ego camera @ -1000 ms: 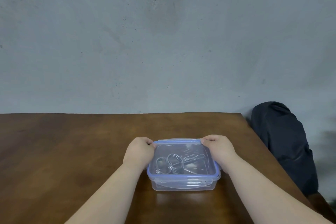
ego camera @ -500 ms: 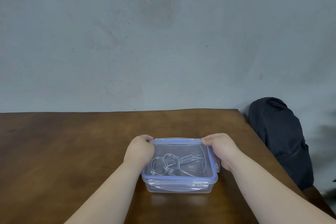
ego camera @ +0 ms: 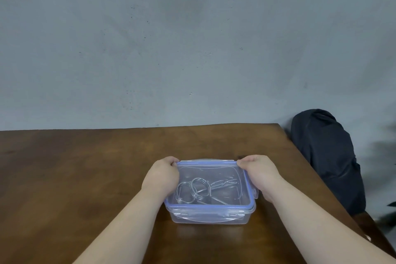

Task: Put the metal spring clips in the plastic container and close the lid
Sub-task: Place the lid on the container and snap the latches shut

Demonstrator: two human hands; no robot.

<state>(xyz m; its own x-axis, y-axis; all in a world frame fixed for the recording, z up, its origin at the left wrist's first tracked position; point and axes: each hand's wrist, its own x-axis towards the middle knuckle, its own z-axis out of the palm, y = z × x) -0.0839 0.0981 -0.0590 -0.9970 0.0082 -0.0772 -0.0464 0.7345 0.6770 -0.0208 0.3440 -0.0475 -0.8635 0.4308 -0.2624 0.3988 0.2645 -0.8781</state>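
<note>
Container: plastic container drawn slightly nearer the person since a moment ago. Contents: metal spring clips inside, between the grips. Lid: seated on top. Left hand, right hand: each clenched on a side edge. Remaining: side latches, seemingly not all snapped.

Both bare forearms are extended forward and slightly inward. The left hand and right hand are curled, knuckles up, fingers tucked down; each grip is apparently closed.
</note>
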